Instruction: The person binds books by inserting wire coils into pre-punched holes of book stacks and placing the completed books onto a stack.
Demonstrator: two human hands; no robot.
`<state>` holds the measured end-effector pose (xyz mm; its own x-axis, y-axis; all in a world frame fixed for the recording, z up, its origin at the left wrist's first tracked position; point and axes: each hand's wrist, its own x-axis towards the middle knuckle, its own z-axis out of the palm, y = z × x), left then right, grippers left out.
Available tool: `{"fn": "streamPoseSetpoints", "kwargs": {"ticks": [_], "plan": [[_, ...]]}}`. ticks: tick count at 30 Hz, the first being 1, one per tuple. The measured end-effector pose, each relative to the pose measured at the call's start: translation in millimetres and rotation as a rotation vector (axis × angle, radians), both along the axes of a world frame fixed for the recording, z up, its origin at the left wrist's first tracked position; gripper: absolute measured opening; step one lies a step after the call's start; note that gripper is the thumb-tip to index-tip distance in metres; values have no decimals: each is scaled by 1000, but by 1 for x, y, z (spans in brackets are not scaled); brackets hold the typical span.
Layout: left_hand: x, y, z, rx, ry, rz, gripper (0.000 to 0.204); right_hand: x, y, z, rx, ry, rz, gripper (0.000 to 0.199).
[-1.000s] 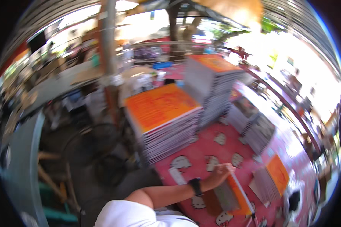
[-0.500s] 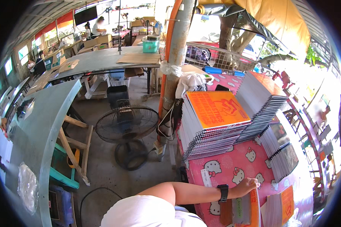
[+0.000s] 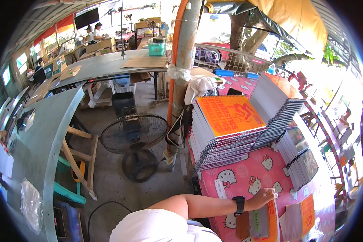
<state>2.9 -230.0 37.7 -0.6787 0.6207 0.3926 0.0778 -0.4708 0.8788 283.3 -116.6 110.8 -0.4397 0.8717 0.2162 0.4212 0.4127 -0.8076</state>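
Wearing a black watch, the left hand is loosely closed, fingertips bunched at the far end of an orange-covered notebook; whether it grips, one cannot tell; the right hand is out of view; the notebook lies by the near edge of the pink-covered worktop; a taller spiral-bound stack stands along the left edge.

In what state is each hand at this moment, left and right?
Left hand: curled closed at the nearest orange notebook; whether it grips this cannot be told.
Right hand: not in view; cannot be told.
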Motion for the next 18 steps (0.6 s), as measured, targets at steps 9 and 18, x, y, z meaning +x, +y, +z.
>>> {"fn": "streamPoseSetpoints", "kwargs": {"ticks": [9,18], "plan": [[2,-3,7,-25,-14,26,33,1,-4,1,7,24,-5,23],[2,0,4,54,-14,6,32,2,-10,3,18,37,-6,18]]}}
